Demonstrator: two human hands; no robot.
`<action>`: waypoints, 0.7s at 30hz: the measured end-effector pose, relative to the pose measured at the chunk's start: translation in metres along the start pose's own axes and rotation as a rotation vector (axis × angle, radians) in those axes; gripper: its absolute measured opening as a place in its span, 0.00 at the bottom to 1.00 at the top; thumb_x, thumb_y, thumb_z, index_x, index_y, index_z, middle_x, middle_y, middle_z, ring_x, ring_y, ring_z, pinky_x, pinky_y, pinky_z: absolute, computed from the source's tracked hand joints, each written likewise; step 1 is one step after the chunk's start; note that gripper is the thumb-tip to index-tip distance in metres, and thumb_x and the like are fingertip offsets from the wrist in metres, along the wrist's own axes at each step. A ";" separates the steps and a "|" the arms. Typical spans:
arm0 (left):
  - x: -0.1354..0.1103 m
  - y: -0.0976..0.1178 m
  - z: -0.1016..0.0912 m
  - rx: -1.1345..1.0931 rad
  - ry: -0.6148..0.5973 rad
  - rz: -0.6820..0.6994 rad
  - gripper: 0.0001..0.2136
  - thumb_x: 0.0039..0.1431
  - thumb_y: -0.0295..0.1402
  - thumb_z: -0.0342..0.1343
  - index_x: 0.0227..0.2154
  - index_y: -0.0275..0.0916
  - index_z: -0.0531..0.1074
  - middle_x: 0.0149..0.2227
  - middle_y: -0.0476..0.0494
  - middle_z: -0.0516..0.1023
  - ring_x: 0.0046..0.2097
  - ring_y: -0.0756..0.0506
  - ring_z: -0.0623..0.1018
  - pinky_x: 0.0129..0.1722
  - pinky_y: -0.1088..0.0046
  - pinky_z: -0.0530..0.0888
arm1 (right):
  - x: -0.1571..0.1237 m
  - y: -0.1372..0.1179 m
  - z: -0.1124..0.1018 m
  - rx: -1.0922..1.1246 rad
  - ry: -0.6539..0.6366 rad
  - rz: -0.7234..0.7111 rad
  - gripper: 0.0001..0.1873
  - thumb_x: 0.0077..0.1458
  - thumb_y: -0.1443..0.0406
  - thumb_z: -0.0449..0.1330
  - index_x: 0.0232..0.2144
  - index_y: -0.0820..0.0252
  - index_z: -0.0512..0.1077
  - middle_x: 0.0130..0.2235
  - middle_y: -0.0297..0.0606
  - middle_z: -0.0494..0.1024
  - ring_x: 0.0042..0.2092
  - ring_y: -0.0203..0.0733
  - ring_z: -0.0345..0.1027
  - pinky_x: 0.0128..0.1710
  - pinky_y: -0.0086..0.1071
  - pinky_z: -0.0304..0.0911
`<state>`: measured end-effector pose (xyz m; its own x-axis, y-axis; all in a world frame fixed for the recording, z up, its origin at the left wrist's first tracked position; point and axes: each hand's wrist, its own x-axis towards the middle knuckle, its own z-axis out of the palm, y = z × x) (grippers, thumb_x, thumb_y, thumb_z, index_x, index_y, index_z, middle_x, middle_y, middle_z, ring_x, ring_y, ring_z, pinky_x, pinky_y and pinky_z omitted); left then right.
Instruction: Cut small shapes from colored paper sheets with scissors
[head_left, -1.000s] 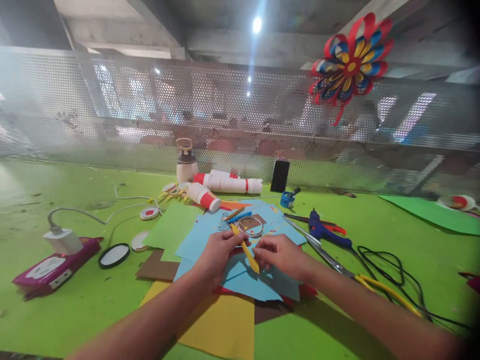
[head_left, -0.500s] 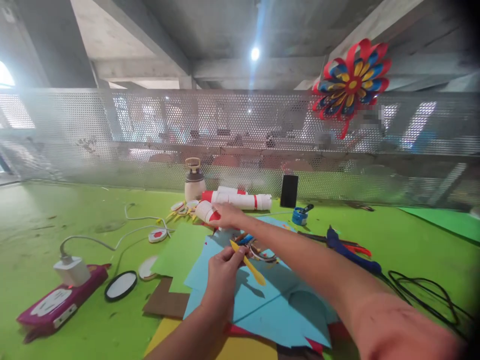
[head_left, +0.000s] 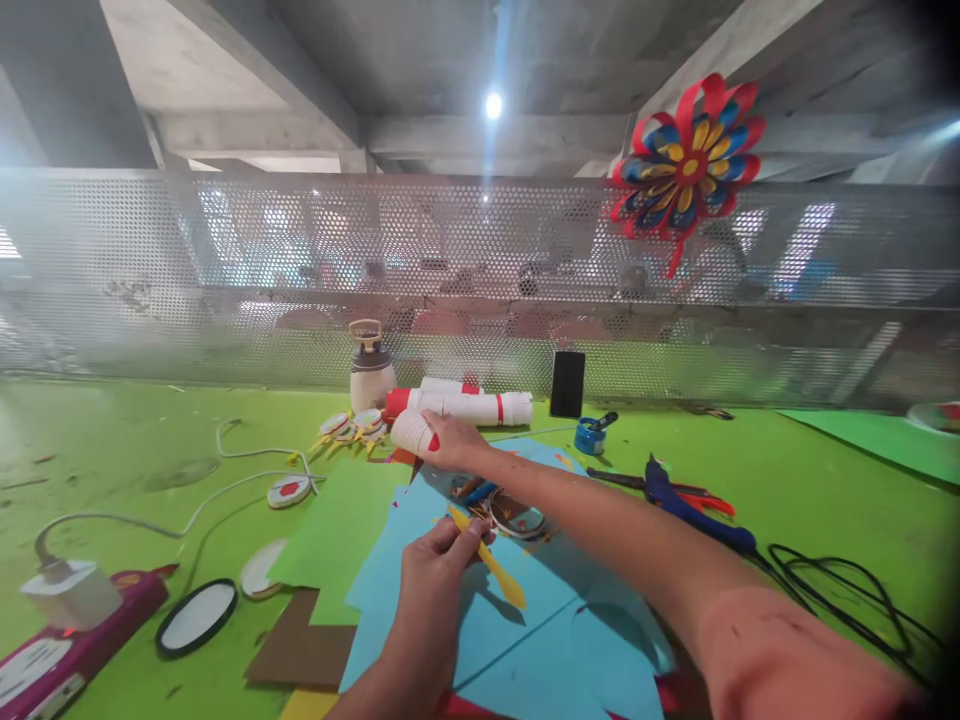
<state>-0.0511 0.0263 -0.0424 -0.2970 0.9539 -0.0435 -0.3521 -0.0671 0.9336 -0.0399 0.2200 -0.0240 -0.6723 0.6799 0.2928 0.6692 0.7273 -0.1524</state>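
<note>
Pinched between the thumb and fingers of my left hand (head_left: 439,575) is a yellow paper strip (head_left: 501,578), slanting down to the right above blue paper sheets (head_left: 540,630). Farther forward, my right hand (head_left: 454,440) grips a ridged white stack of paper cups (head_left: 412,432) with a red patch near its end. Behind it lies a white tube with red bands (head_left: 472,405). Between the hands and under my right forearm sits a round-rimmed container (head_left: 517,515) with small scraps around it, partly hidden.
At right lie a blue glue gun (head_left: 694,510) and its black cable (head_left: 840,590). A blue jar (head_left: 590,436) and black phone (head_left: 568,383) stand behind. At left are a purple power strip (head_left: 105,640) and black-rimmed disc (head_left: 196,618). A perforated screen (head_left: 300,260) closes the back.
My view has shifted slightly right and the table things appear farther left. The white cup stack is in my right hand, its near end showing more. The yellow strip stays in my left hand.
</note>
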 end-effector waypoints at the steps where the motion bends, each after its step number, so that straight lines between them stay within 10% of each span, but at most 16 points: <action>1: 0.000 0.000 0.000 0.011 -0.002 -0.003 0.10 0.47 0.38 0.64 0.25 0.34 0.78 0.30 0.43 0.76 0.36 0.46 0.74 0.38 0.75 0.70 | -0.006 0.008 -0.002 -0.003 0.011 -0.014 0.18 0.61 0.60 0.57 0.52 0.61 0.66 0.51 0.43 0.71 0.47 0.45 0.69 0.45 0.45 0.68; 13: 0.000 -0.002 0.003 0.119 0.020 -0.032 0.14 0.44 0.42 0.65 0.21 0.33 0.78 0.27 0.41 0.75 0.31 0.46 0.73 0.31 0.75 0.70 | 0.013 0.092 -0.046 -0.190 0.143 0.063 0.17 0.61 0.61 0.57 0.51 0.61 0.67 0.51 0.43 0.71 0.47 0.45 0.69 0.45 0.44 0.68; 21: 0.001 -0.008 0.001 0.148 -0.028 -0.022 0.13 0.47 0.41 0.64 0.23 0.34 0.78 0.28 0.42 0.75 0.33 0.47 0.72 0.35 0.74 0.69 | 0.039 0.090 -0.019 -0.356 0.028 -0.015 0.18 0.61 0.61 0.57 0.52 0.61 0.66 0.52 0.43 0.70 0.48 0.46 0.69 0.46 0.46 0.67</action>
<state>-0.0477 0.0281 -0.0498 -0.2653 0.9625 -0.0567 -0.2232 -0.0041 0.9748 0.0004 0.3098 -0.0080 -0.6773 0.6630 0.3188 0.7309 0.6556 0.1893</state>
